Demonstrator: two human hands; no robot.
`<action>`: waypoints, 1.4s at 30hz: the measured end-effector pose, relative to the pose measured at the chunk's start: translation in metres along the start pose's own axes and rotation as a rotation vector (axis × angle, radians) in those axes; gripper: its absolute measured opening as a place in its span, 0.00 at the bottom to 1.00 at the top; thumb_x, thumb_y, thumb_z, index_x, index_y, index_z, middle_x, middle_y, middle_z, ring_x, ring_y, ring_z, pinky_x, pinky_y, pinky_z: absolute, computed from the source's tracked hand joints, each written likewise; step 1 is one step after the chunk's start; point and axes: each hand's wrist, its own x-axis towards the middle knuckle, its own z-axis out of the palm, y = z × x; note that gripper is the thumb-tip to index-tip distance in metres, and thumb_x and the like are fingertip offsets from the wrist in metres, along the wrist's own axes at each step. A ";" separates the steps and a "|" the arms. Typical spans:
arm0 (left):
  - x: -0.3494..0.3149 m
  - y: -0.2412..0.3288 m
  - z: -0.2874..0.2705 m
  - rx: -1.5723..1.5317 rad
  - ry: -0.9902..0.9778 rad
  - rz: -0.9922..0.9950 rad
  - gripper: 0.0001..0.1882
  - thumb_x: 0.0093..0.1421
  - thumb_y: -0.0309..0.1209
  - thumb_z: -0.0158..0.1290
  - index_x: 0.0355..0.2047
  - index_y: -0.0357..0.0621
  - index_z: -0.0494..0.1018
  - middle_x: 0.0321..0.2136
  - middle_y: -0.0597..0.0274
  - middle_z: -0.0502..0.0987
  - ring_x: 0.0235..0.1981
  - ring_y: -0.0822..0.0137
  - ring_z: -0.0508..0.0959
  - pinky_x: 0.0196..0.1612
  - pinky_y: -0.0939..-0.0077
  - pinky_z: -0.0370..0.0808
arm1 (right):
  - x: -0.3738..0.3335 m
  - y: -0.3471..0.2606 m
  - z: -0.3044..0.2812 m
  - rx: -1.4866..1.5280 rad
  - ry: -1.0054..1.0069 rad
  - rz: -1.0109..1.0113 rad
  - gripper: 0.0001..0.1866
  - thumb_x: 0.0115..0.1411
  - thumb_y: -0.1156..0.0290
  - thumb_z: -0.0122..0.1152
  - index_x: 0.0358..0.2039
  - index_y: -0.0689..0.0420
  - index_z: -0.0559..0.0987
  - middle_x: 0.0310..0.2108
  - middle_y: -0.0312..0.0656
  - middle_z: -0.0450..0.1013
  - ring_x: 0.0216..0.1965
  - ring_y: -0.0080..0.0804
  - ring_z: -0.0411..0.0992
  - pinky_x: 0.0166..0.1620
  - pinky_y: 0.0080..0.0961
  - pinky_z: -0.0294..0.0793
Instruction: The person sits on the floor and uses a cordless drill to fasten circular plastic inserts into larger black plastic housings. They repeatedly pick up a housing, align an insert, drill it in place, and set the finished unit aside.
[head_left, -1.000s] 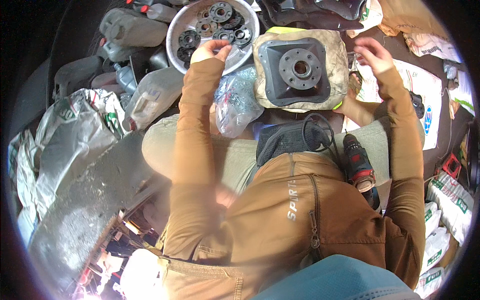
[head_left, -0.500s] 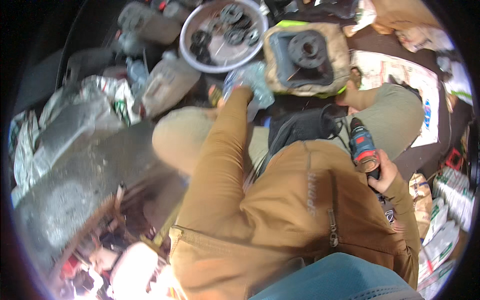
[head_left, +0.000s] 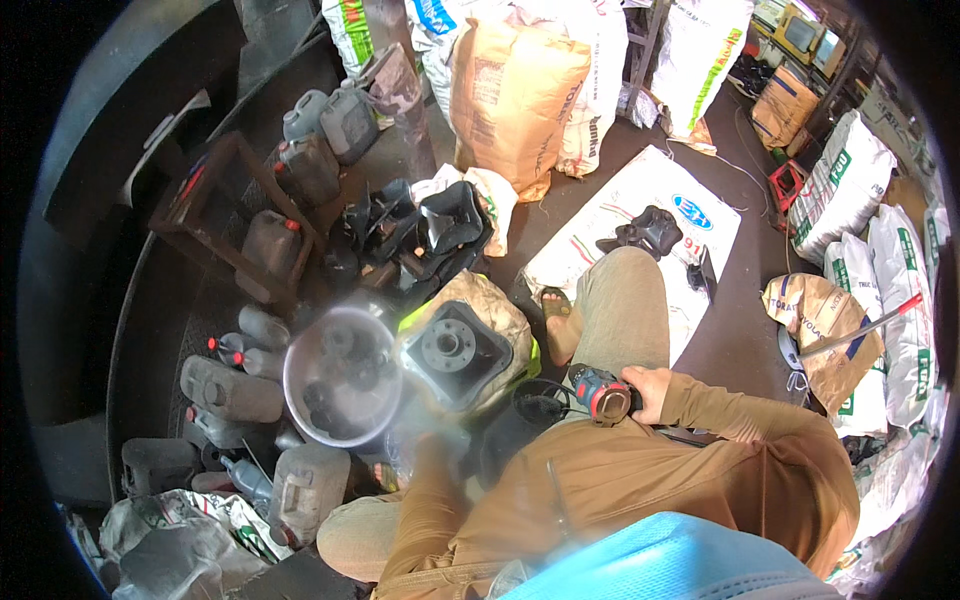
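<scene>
My right hand is wrapped round the handle of a blue-and-red cordless drill, held over my lap beside my raised right knee. A little left of the drill, a black four-cornered part with a round holed flange rests on a sack-wrapped support. My left arm reaches forward past a white round basin holding several dark round parts. Blur smears my left hand near a clear plastic bag, so its fingers cannot be made out.
Black moulded parts are heaped beyond the support. Another black part lies on a flat white sack. Plastic jugs crowd the left side near a rusty frame. Full sacks stand at the back and right.
My view has swung, bringing the back sacks and right side into sight. The drill remains in my right hand. My left arm still reaches forward beside the basin.
</scene>
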 end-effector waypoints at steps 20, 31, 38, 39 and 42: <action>-0.040 -0.015 -0.027 -0.150 0.079 -0.005 0.13 0.49 0.35 0.54 0.33 0.45 0.79 0.34 0.52 0.79 0.32 0.58 0.78 0.37 0.59 0.73 | 0.005 0.013 0.011 0.008 0.097 -0.087 0.31 0.42 0.66 0.62 0.48 0.63 0.66 0.42 0.58 0.69 0.43 0.53 0.70 0.46 0.39 0.71; -0.073 -0.133 -0.050 -0.476 0.035 0.215 0.12 0.46 0.34 0.57 0.28 0.39 0.79 0.27 0.55 0.79 0.25 0.60 0.76 0.30 0.64 0.71 | -0.033 -0.013 -0.067 0.835 0.174 -0.226 0.22 0.43 0.77 0.65 0.41 0.62 0.71 0.30 0.38 0.71 0.31 0.26 0.70 0.34 0.25 0.71; -0.234 -0.002 -0.231 -1.820 0.362 0.799 0.13 0.52 0.27 0.59 0.36 0.32 0.74 0.31 0.59 0.78 0.33 0.72 0.76 0.39 0.81 0.72 | -0.029 -0.046 -0.100 0.782 0.098 -0.395 0.26 0.50 0.76 0.60 0.51 0.63 0.68 0.23 0.36 0.69 0.20 0.22 0.66 0.26 0.19 0.67; -0.249 0.012 -0.236 -2.006 0.406 0.823 0.14 0.52 0.27 0.58 0.39 0.33 0.73 0.33 0.57 0.78 0.34 0.70 0.77 0.41 0.80 0.74 | -0.025 -0.048 -0.098 0.747 0.042 -0.335 0.26 0.51 0.76 0.60 0.52 0.63 0.68 0.23 0.35 0.68 0.20 0.22 0.66 0.25 0.19 0.67; -0.259 0.042 -0.234 -2.344 0.272 0.943 0.13 0.54 0.26 0.57 0.39 0.38 0.71 0.34 0.53 0.77 0.34 0.64 0.78 0.40 0.74 0.76 | -0.012 -0.066 -0.089 0.641 0.028 -0.254 0.18 0.52 0.76 0.61 0.45 0.61 0.71 0.23 0.35 0.69 0.20 0.22 0.67 0.24 0.19 0.67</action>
